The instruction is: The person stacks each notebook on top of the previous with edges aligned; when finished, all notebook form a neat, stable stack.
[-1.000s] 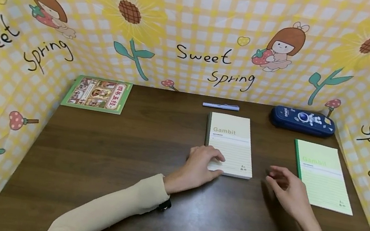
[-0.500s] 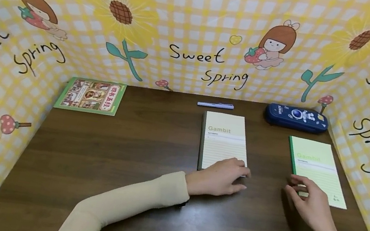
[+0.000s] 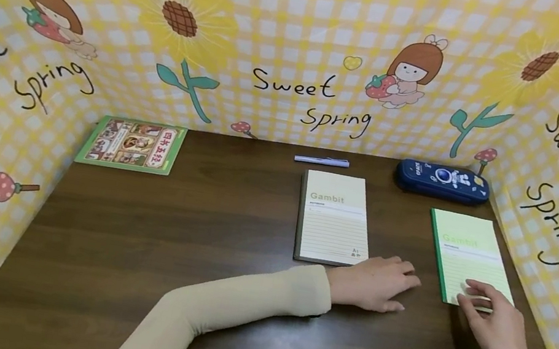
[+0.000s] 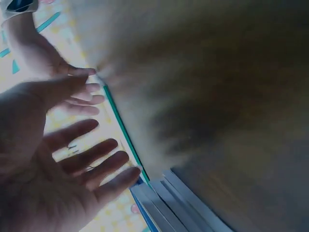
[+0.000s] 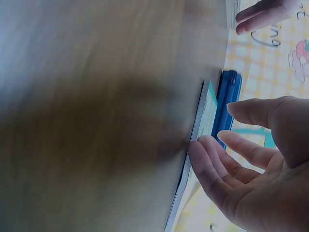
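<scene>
A notebook with a dark spine [image 3: 334,221] and several layers lies mid-table, its cover lettered "Gambit". To its right is a pale green notebook [image 3: 468,251] with a green spine. My left hand [image 3: 375,282] hovers just past the near right corner of the dark-spined one, fingers spread and nothing in them; the left wrist view shows them fairly straight. Over the near right part of the green notebook, my right hand [image 3: 499,329] has loosely bent fingers. In the right wrist view its lower fingertips [image 5: 195,150] come up to the notebook's edge; whether they touch is unclear.
A blue pencil case [image 3: 442,182] lies at the back right, with a light blue pen [image 3: 322,161] to its left. A green-bordered book [image 3: 133,144] rests at the back left. Yellow checked cloth [image 3: 283,25] walls the table on the back and sides.
My left hand has moved right, off the dark-spined notebook and toward the green one. My right hand has shifted right and nearer, over the green notebook. The view has turned slightly.
</scene>
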`<state>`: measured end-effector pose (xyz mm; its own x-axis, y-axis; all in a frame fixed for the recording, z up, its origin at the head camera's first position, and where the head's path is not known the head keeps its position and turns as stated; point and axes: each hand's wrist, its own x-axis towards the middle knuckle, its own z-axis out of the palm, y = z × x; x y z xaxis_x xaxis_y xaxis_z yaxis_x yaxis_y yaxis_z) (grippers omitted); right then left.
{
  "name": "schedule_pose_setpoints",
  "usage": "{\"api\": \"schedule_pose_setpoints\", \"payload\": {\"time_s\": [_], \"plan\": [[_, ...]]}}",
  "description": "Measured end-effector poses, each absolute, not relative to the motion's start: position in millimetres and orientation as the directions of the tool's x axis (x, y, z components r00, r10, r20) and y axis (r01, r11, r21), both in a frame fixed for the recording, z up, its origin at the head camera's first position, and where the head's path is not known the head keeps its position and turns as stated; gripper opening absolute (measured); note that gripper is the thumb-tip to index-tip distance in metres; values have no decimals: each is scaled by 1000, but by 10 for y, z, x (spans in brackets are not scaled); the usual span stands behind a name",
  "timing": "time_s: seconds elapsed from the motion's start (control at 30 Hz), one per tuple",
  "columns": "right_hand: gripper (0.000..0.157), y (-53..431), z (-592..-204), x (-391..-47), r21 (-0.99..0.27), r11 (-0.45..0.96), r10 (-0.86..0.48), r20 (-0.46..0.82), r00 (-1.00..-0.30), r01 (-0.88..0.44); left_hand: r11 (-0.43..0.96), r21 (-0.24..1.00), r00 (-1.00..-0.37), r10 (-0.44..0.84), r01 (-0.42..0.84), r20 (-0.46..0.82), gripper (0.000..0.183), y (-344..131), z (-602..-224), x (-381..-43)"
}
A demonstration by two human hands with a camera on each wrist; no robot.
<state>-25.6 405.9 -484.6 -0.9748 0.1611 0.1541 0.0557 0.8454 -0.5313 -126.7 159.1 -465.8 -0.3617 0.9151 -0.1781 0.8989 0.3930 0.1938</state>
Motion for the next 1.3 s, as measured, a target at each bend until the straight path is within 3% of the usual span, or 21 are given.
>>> {"api": "schedule_pose_setpoints", "payload": {"time_s": [0.17,0.47,0.67,0.83,1.3], "plan": [[37,4254,-4855,-193,-483,870,192,153,-969,96,358,119,-309,902,926,-303,76,1844,-4667,-1272],[51,4441,-4890,-57,-402,906,177,77,-981,132,336,18,-308,881,942,-358,78,2155,-4700,-1167],[72,4493,-4920,4,-390,913,89,-101,-991,122,361,2,-329,853,933,-405,78,2237,-4724,-1116],[78,4515,-4934,40,-424,897,58,-163,-985,123,356,-13,-324,836,935,-443,77,2290,-4700,-1066],[85,4336,-4912,33,-422,898,31,-220,-975,124,366,-72,-363,843,928,-397,72,2145,-4729,-1006]]}}
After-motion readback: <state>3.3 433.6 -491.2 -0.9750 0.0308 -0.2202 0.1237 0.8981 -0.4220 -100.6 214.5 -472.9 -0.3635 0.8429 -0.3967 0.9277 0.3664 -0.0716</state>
